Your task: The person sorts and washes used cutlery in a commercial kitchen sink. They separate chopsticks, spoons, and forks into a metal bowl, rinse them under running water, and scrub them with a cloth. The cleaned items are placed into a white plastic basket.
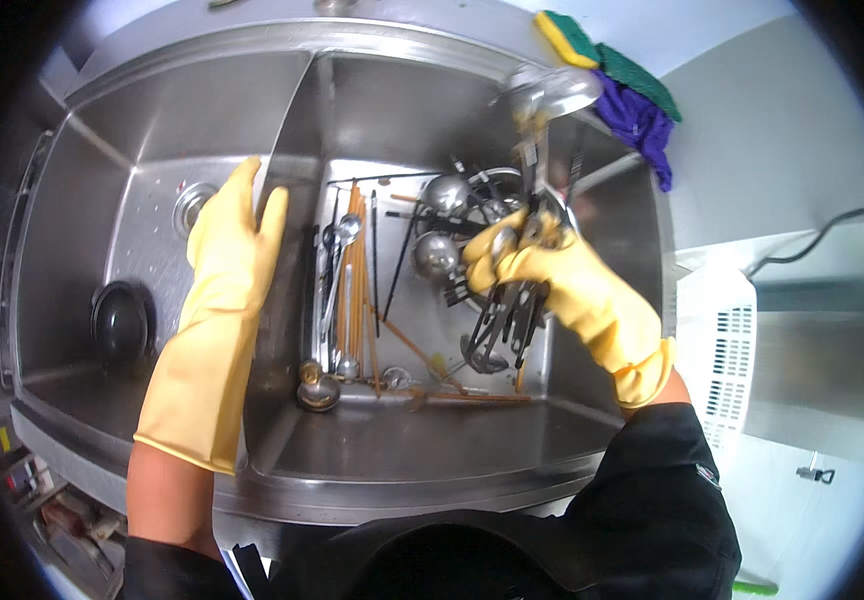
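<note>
My right hand, in a yellow rubber glove, is closed around a bunch of metal utensils with black handles, above the right basin of a steel sink. Blurred large spoon heads stick out beyond it. My left hand, gloved alike, hangs over the left basin near the divider, thumb and fingers apart, holding nothing. Below lie brown chopsticks, dark chopsticks, long metal spoons and a metal ladle. Another ladle is beside my right hand, which partly hides the pile.
The left basin has a drain and a black bowl. Green and yellow scouring sponges and a purple cloth rest on the back right rim. A white slotted plastic basket stands right of the sink.
</note>
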Demonstrator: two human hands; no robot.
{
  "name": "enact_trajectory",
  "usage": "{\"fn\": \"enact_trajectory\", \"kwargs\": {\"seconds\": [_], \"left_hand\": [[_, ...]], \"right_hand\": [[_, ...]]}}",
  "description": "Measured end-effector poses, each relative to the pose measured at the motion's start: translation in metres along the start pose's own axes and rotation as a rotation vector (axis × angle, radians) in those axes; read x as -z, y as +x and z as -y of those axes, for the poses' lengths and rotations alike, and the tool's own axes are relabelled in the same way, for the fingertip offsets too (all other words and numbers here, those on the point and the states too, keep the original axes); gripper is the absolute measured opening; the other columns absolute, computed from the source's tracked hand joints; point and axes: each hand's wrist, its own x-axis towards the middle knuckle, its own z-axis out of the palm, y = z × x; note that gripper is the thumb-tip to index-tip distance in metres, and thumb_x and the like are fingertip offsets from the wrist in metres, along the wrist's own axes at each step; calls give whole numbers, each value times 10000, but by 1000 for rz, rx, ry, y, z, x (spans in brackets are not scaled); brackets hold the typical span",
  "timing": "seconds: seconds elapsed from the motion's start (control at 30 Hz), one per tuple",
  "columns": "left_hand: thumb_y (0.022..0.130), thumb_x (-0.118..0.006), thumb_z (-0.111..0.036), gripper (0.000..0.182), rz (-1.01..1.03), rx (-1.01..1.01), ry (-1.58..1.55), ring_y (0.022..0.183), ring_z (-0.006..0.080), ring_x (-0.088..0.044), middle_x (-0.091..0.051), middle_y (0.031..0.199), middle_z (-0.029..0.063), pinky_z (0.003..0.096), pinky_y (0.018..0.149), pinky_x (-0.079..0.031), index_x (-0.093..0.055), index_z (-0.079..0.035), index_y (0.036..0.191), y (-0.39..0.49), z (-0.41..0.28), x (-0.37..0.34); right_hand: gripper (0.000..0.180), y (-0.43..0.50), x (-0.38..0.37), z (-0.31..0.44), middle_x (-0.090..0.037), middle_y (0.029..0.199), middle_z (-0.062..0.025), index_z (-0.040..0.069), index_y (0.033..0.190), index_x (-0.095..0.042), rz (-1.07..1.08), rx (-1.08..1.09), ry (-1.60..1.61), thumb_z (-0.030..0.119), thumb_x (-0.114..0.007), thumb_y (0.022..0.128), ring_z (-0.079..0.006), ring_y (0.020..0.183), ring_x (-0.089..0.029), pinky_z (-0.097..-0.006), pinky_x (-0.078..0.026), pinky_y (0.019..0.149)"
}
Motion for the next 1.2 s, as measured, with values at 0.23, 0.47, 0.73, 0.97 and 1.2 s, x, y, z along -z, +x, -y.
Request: {"fn": "enact_trajectory", "kwargs": {"seconds": [0.23,0.47,0.73,0.97,1.2], "left_hand": [[926,-670,-280,455,25,15,-41,804,317,-636,-661,887,159,424,804,-499,-586,-72,1322,-1,-3,3],[928,-666,-275,466,49,45,-46,839,322,-641,-669,928,167,426,832,-498,-575,-65,1334,-2,-4,5],[917,-668,-277,477,74,93,-54,857,327,-656,-686,961,187,422,843,-502,-579,-60,1333,-2,-6,5],[913,-662,-292,484,73,86,-60,837,324,-664,-691,928,182,419,829,-507,-584,-55,1327,-1,-6,5],[917,-660,-301,481,76,100,-76,805,317,-657,-678,876,169,420,808,-504,-588,-55,1323,-1,-5,5]], "right_hand": [[347,-37,31,83,-712,970,-141,-68,1166,-637,-299,452,-156,39,-587,839,-216,929,-681,-327,-553,848],[283,6,67,19,-735,1012,-118,-24,1154,-673,-474,342,-222,7,-654,874,-187,973,-690,-306,-522,933],[191,47,104,-88,-727,1020,-31,37,1116,-693,-692,200,-273,71,-684,929,-144,982,-666,-291,-491,915],[322,61,118,-92,-705,1174,-45,120,1296,-620,-656,-20,-682,206,-602,986,-169,1091,-651,-317,-484,970],[687,18,96,-43,-519,1461,-167,42,1489,-422,-620,-93,-768,305,-691,914,-234,1354,-501,-326,-371,1129]]}}
